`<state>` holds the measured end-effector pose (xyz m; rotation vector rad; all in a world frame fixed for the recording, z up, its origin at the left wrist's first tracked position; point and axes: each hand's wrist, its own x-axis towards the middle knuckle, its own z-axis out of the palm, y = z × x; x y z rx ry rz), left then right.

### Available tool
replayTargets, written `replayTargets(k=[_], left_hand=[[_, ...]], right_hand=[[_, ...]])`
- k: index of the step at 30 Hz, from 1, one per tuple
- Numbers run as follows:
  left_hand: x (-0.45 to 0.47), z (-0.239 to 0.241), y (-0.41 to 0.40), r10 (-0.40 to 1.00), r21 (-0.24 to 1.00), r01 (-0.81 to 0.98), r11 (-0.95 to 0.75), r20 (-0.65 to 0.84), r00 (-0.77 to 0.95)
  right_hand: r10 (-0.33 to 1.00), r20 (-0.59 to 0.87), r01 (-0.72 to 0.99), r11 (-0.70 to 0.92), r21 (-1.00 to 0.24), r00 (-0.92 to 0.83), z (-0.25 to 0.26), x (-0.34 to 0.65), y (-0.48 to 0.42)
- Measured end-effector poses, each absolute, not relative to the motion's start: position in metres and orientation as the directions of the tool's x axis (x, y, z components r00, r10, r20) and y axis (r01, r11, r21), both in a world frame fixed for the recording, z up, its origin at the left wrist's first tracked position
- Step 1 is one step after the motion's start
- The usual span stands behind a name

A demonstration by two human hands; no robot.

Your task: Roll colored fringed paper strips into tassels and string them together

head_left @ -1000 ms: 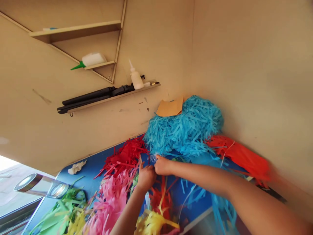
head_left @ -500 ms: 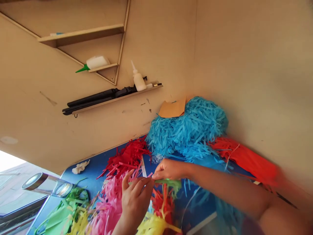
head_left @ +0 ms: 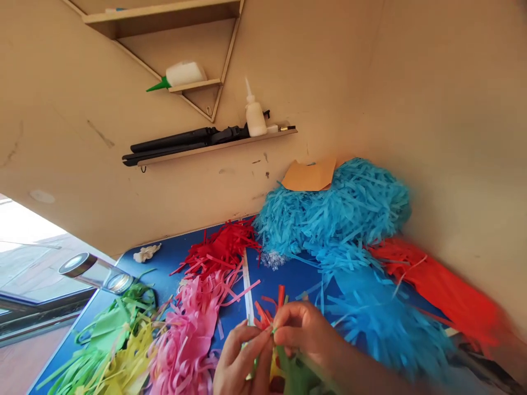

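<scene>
At the bottom centre, my left hand (head_left: 241, 362) and my right hand (head_left: 307, 332) meet with fingertips pinched together. Between them is green tissue paper (head_left: 294, 373), which hangs blurred below my right hand. Orange-red tissue strips (head_left: 263, 314) and a bit of yellow tissue paper (head_left: 276, 368) show just behind the fingers. To the left of my hands lies pink fringed tissue paper (head_left: 191, 334). Blue fringed tissue paper (head_left: 382, 312) spreads beyond my right forearm.
Red fringe (head_left: 224, 244), green fringe (head_left: 109, 323) and yellow fringe (head_left: 132, 351) cover parts of the blue table (head_left: 173, 258). A glass bottle (head_left: 99, 272) stands left. Big blue fringe heap (head_left: 333, 211) sits in the corner, orange paper (head_left: 308, 175) on top. Glue bottles rest on wall shelves.
My hands have moved lower and closer together, with the green tissue paper now hanging below the fingers. My left hand's raised fingers have folded in. The view has shifted slightly.
</scene>
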<state>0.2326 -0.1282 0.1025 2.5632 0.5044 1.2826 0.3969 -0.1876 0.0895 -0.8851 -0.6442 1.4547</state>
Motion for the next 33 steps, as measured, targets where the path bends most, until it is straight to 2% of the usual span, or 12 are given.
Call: replayTargets(k=[6,12,14,15,17,18,19,20,21,23,28,33], left_hand=[[0.244,0.096,-0.144,0.528,0.595,0.057,-0.802,0.659,0.536],[0.238,0.085,-0.149,0.594,0.62,0.096,-0.779,0.68,0.429],[0.229,0.083,-0.143,0.624,0.656,0.103,-0.747,0.641,0.447],[0.223,0.083,-0.139,0.68,0.714,0.109,-0.692,0.594,0.43],[0.213,0.085,-0.132,0.857,0.894,0.07,-0.442,0.399,0.325],[0.209,0.087,-0.13,0.931,0.969,0.004,-0.249,0.238,0.275],[0.207,0.088,-0.128,0.963,0.996,-0.082,-0.043,0.063,0.261],[0.207,0.09,-0.127,0.953,0.977,-0.166,0.138,-0.085,0.291],[0.208,0.091,-0.127,0.921,0.934,-0.23,0.275,-0.187,0.343],[0.213,0.092,-0.129,0.862,0.862,-0.291,0.415,-0.271,0.428],[0.225,0.087,-0.132,0.832,0.826,-0.292,0.483,-0.329,0.446],[0.238,0.082,-0.126,0.843,0.837,-0.248,0.489,-0.38,0.379]], right_hand=[[0.981,-0.16,-0.649,-0.054,-0.759,0.106,0.086,0.385,-0.193],[0.983,-0.054,-0.633,0.071,-0.771,0.176,0.09,0.37,-0.199],[0.98,0.005,-0.5,0.105,-0.86,0.199,0.087,0.376,-0.189],[0.977,0.026,-0.365,0.104,-0.925,0.211,0.085,0.384,-0.178],[0.974,0.054,0.073,0.039,-0.997,0.221,0.076,0.409,-0.148],[0.972,0.054,0.403,-0.043,-0.914,0.228,0.07,0.424,-0.13],[0.981,0.039,0.703,-0.109,-0.703,0.191,0.063,0.44,-0.113],[0.983,0.023,0.779,-0.129,-0.614,0.18,0.056,0.453,-0.096],[0.987,0.001,0.821,-0.134,-0.554,0.162,0.048,0.465,-0.082],[0.992,-0.037,0.875,-0.123,-0.468,0.12,0.033,0.479,-0.062],[0.994,-0.086,0.952,-0.094,-0.291,0.071,0.015,0.48,-0.05],[0.989,-0.122,0.971,-0.112,-0.211,0.087,0.013,0.476,-0.049]])
